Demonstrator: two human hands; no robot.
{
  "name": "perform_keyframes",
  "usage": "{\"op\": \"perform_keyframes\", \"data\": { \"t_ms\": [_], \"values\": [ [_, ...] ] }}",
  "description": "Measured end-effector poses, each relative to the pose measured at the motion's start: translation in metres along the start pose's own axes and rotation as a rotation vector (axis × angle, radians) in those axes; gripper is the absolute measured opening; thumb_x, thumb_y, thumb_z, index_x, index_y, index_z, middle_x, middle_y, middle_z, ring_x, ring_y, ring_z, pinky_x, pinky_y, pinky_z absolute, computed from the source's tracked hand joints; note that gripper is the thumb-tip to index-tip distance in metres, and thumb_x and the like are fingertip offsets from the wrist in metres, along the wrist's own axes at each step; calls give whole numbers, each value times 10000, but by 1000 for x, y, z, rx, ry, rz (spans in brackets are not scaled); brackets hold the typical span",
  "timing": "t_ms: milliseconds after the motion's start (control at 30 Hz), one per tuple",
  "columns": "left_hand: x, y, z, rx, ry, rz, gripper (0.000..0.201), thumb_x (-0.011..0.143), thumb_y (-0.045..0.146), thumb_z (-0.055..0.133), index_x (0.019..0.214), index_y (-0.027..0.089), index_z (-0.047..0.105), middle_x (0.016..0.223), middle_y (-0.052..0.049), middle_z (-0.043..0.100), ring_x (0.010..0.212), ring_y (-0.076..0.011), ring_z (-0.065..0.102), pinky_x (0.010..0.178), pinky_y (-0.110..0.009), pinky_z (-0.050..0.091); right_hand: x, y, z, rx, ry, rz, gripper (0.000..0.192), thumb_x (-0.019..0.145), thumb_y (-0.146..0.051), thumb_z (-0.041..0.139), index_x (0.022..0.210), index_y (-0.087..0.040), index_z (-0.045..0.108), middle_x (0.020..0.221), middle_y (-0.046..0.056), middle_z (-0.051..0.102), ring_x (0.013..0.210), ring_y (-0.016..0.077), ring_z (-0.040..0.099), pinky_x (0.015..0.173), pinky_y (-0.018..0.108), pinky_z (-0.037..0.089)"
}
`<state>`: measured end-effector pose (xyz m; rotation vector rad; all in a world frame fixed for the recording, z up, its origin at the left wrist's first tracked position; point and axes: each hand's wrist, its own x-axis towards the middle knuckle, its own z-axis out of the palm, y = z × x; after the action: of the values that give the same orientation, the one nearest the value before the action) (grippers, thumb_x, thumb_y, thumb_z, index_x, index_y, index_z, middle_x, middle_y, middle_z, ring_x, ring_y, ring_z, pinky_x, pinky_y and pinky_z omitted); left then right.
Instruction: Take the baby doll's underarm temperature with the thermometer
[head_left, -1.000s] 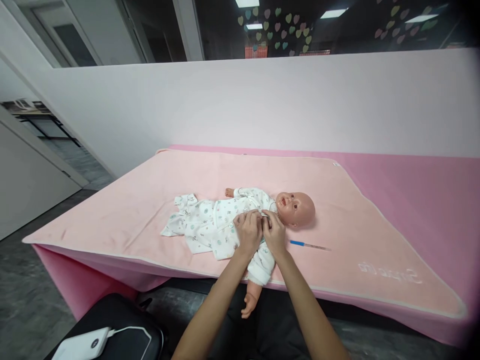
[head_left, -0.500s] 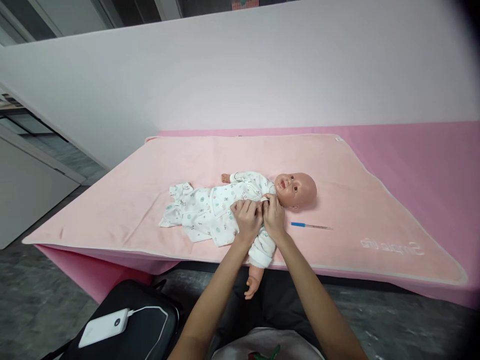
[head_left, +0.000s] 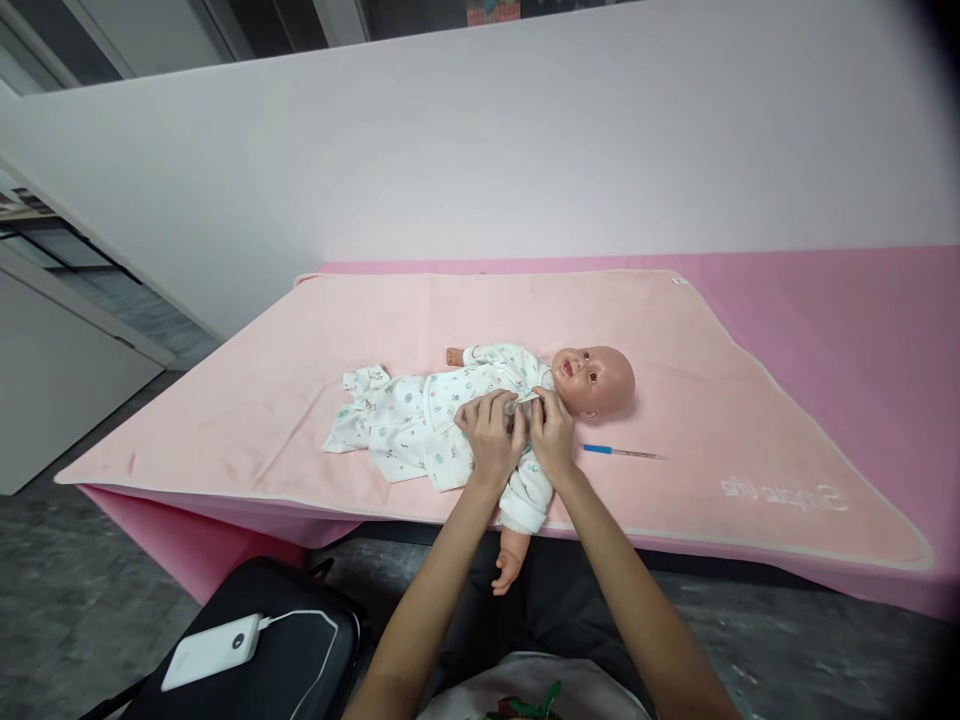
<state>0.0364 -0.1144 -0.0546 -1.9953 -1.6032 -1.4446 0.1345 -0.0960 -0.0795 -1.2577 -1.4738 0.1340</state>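
A baby doll (head_left: 600,380) lies on its back on a peach blanket (head_left: 712,400), head to the right. It wears a white printed baby top (head_left: 450,455) and matching trousers (head_left: 397,400). Over the doll's chest, my left hand (head_left: 493,428) is closed on the front of the top. Close beside it, my right hand (head_left: 551,428) pinches the top's edge near the neck, lifting a fold of cloth between the two hands. Just what the fingertips hold is partly hidden. The doll's near arm (head_left: 511,560) hangs over the table edge. Right of my right hand lies a blue-ended thermometer (head_left: 600,449).
Pink cloth (head_left: 862,330) covers the table under the blanket. A white wall panel (head_left: 487,170) rises behind it. At lower left, a white power bank (head_left: 212,652) with a cable rests on a black bag (head_left: 300,640).
My hands have spread slightly apart at the doll's chest, and the cloth between them shows more. The doll and thermometer stay in place; the view has shifted slightly.
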Motion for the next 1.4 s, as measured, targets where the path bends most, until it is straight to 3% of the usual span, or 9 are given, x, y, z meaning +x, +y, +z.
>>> {"op": "perform_keyframes", "data": {
  "t_ms": [233,633,800,900,967,1033,1267,1400],
  "values": [
    [-4,-13,-18,30,-54,-24,181,806,247,573,973,249,643,1022,-34,644,1018,-238,494,939,-415,244,0,-1,-1,12,13,18,290,922,-259,336,1014,-167,596,957,96,665,909,205,614,810,332,473],
    [-7,-19,-18,4,16,-123,89,790,177,563,858,216,604,970,-23,651,965,-203,532,919,-382,273,-1,-7,-4,73,95,70,248,920,-263,364,989,-173,586,898,81,674,837,189,636,749,312,498],
    [-7,-18,-17,27,42,-163,79,752,164,583,817,210,585,1039,-41,624,1009,-225,506,908,-384,277,-3,-11,-2,16,180,-90,281,907,-186,335,1036,-170,585,1064,112,652,1035,192,602,854,330,492],
    [-8,-19,-17,25,27,-168,46,770,206,578,813,214,595,1052,-55,617,1014,-241,500,904,-400,273,-7,-17,1,-50,19,-265,344,891,-153,322,1116,-183,581,1188,112,608,1073,187,593,811,293,513],
    [-9,-19,-19,9,29,-176,48,796,236,562,812,213,601,1007,-56,628,989,-238,510,896,-404,275,-9,-20,3,-99,-174,-349,370,895,-158,324,1169,-195,570,1187,101,615,1007,180,627,751,268,524],
    [-9,-19,-20,-7,41,-179,80,822,255,544,806,218,614,921,-42,643,959,-227,523,896,-404,270,-10,-22,5,-131,-272,-363,361,911,-180,325,1165,-194,581,1127,96,647,943,177,649,720,261,524],
    [-9,-20,-24,-21,49,-144,114,847,276,553,805,251,656,798,7,684,916,-195,557,957,-408,210,-9,-14,9,-96,-202,-283,308,957,-274,337,1056,-191,617,980,68,691,870,160,657,737,270,517],
    [-11,-18,-26,-25,16,-138,110,840,282,569,779,254,656,772,19,690,887,-187,567,967,-411,199,-10,-16,9,-157,-181,-251,299,959,-302,343,961,-189,620,867,61,684,763,158,649,636,256,496]
  ]
}}
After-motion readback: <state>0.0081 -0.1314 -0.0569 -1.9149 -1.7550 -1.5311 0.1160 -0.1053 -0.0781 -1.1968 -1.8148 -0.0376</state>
